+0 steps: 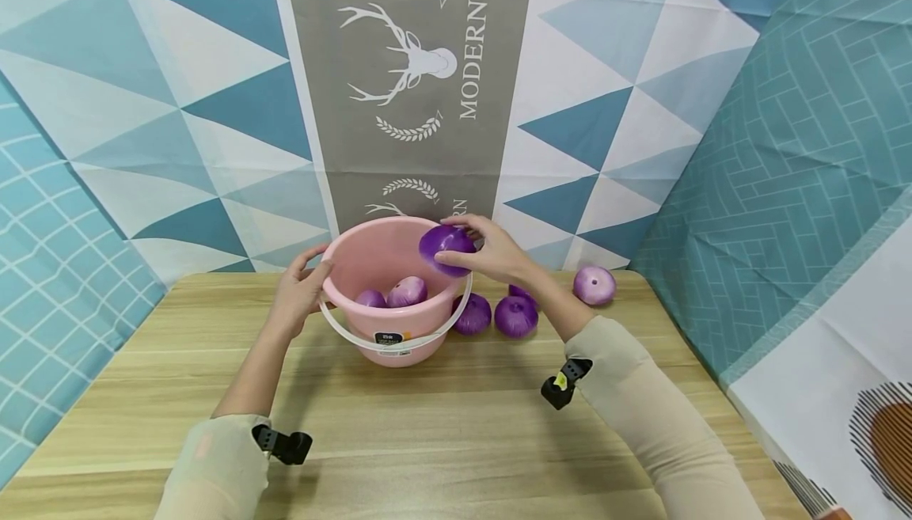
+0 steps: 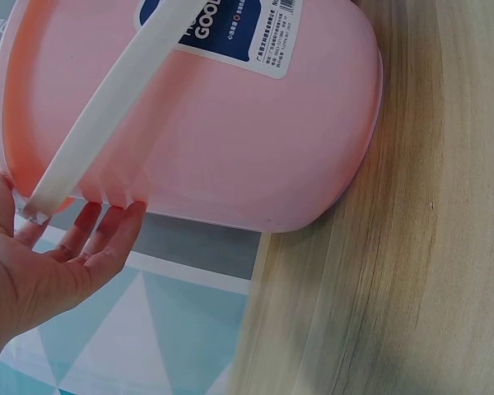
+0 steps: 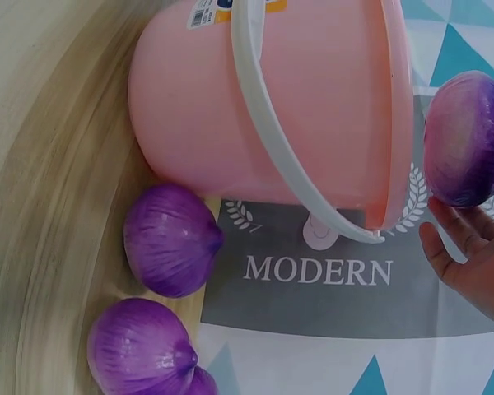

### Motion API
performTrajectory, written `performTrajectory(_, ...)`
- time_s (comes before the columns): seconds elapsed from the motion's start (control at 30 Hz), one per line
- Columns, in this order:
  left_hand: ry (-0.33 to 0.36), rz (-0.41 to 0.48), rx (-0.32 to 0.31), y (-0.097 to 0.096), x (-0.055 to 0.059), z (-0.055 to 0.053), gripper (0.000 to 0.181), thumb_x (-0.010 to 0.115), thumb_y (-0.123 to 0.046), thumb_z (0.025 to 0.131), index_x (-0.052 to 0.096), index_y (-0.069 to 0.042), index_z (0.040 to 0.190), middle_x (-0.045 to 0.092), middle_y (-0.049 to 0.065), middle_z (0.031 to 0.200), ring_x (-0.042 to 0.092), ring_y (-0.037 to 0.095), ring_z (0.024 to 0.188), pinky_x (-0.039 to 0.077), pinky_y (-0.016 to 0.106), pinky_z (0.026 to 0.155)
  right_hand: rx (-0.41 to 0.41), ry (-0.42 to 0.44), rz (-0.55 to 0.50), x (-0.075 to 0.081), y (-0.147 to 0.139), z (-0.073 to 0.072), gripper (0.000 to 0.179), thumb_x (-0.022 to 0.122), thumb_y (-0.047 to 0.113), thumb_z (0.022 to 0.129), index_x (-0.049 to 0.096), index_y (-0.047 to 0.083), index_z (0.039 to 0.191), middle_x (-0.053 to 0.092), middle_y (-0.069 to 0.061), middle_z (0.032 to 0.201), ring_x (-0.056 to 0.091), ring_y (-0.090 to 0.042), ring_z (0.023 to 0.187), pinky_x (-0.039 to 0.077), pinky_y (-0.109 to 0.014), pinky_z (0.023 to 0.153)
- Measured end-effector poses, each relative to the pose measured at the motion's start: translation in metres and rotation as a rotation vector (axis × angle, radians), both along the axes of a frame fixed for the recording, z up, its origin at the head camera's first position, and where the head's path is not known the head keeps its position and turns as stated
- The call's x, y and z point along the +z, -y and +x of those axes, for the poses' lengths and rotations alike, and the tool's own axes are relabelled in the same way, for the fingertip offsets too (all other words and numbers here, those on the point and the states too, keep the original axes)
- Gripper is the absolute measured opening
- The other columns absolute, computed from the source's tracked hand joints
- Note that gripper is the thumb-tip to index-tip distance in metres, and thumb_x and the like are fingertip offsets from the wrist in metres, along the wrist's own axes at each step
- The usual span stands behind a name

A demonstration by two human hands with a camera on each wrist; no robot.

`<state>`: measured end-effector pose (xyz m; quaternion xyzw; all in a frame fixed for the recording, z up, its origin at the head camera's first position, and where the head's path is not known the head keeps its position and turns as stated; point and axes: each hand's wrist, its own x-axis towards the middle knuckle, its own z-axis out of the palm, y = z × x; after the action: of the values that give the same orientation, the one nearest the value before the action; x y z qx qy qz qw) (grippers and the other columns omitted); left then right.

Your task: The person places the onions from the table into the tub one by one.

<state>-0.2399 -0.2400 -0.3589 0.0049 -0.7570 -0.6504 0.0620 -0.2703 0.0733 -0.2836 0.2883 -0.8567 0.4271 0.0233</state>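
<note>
A pink bucket point(image 1: 399, 330) with a white handle point(image 2: 107, 107) stands upright on the wooden table. My left hand point(image 1: 299, 290) grips its rim on the left side, fingers against the outer wall in the left wrist view. Over the right part of the rim, my right hand point(image 1: 492, 249) holds a purple onion point(image 1: 447, 249) between thumb and fingers. In the right wrist view that onion point(image 3: 468, 138) is beside the bucket's mouth. Inside the bucket lie two onions, a paler onion point(image 1: 408, 291) and a partly hidden onion point(image 1: 370, 298).
Right of the bucket sit a purple onion point(image 1: 473, 315) and another onion point(image 1: 516, 316), with one more partly hidden behind. A pale onion point(image 1: 594, 286) lies near the table's point(image 1: 442, 441) back right corner. Patterned cloth point(image 1: 570, 45) hangs close behind the table.
</note>
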Motion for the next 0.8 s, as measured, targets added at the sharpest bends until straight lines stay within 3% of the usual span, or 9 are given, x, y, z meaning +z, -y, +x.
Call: performTrajectory(0.8, 0.018, 0.016, 0.006, -0.001, 0.001, 0.001, 0.056, 0.047, -0.036, 0.096, 0.031, -0.014, 0.145, 0.043, 0.022, 0.122, 0.06, 0.001, 0.067, 0.059, 0.023, 0.061, -0.036, 0.053, -0.016, -0.004, 0.026, -0.002, 0.058, 0.072, 0.04, 0.078, 0.052, 0.022, 0.13, 0.053, -0.001, 0.125, 0.052, -0.022, 0.111, 0.05, -0.038, 0.093)
